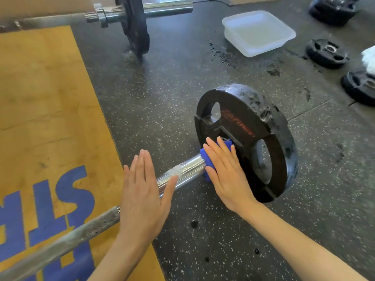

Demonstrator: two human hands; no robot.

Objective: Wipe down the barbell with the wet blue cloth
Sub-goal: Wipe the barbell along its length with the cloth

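Observation:
A steel barbell lies on the floor, running from the lower left up to a wet black weight plate that stands on its sleeve. The blue cloth is wrapped over the shiny sleeve right beside the plate. My right hand lies flat on the cloth with straight fingers, pressing it against the sleeve. My left hand rests flat on the bar near the collar, fingers straight and together. The knurled shaft continues to the lower left.
A clear plastic tub of water stands at the back right, with drops on the rubber floor near it. A second barbell with a black plate lies at the back. Loose plates lie at the right. A yellow wooden platform fills the left.

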